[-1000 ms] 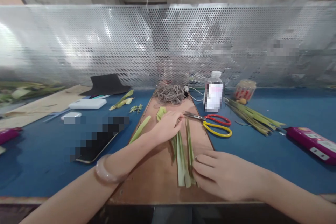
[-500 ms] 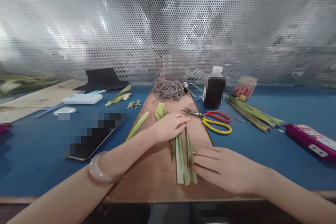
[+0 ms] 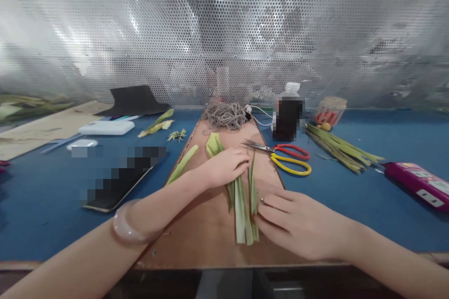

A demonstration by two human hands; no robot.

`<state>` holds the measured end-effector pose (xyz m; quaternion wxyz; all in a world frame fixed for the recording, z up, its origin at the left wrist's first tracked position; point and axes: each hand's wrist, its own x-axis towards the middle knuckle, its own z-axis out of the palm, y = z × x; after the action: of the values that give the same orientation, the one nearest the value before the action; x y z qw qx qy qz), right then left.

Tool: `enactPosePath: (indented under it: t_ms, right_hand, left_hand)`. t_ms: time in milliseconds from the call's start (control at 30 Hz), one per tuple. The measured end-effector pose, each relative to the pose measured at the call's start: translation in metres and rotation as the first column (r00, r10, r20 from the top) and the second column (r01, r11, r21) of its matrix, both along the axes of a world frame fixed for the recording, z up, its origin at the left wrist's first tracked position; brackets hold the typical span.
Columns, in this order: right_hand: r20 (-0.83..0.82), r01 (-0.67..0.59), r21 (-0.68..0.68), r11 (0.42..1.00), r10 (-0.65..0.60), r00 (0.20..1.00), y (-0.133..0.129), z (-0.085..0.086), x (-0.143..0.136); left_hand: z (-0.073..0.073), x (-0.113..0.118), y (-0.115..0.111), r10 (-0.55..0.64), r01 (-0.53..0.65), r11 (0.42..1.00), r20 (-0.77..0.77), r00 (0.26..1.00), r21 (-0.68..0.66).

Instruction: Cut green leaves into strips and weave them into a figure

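Long pale-green leaf strips (image 3: 240, 217) lie lengthwise on the brown wooden board (image 3: 196, 238). My left hand (image 3: 226, 167) reaches across them, fingers together and curved down, holding the leaf against the board. Its fingertips are at the upper end of a narrow leaf strip (image 3: 252, 182) on the right side. Lower down, my right hand (image 3: 298, 224) has its thumb and fingers closed on that narrow strip; the exact grip is partly hidden. A yellow-green leaf end (image 3: 213, 144) shows beyond my left hand. Scissors (image 3: 277, 152) with one red and one yellow handle lie beside it, blades parted.
A heap of grey cord (image 3: 226, 116) is at the board's far end. A bottle (image 3: 287, 114), a jar (image 3: 329, 111), a bundle of green stalks (image 3: 340, 149) and a purple case (image 3: 417, 182) stand or lie rightward. A black phone-like slab (image 3: 122, 182) lies left. Perforated metal (image 3: 224, 32) closes the back.
The camera view has tilted slightly downward. Both hands keep nearly the same places on the leaf; the narrow strip near my right hand stands slightly more apart from the others at its top.
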<state>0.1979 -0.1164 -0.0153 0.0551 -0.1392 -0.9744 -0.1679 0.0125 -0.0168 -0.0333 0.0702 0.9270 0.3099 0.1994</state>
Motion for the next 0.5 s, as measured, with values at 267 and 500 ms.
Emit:
enactPosePath:
  t_ms: [267, 500]
  right_hand:
    - [0.023, -0.027, -0.024, 0.999, 0.028, 0.999, -0.001, 0.005, -0.001]
    - [0.077, -0.030, -0.020, 0.999, 0.031, 0.997, -0.004, 0.011, -0.007]
  left_hand:
    - [0.000, 0.000, 0.001, 0.001, -0.001, 1.000, -0.013, 1.000, 0.002]
    - [0.000, 0.000, 0.001, -0.113, 0.113, 0.993, -0.010, 0.994, 0.038]
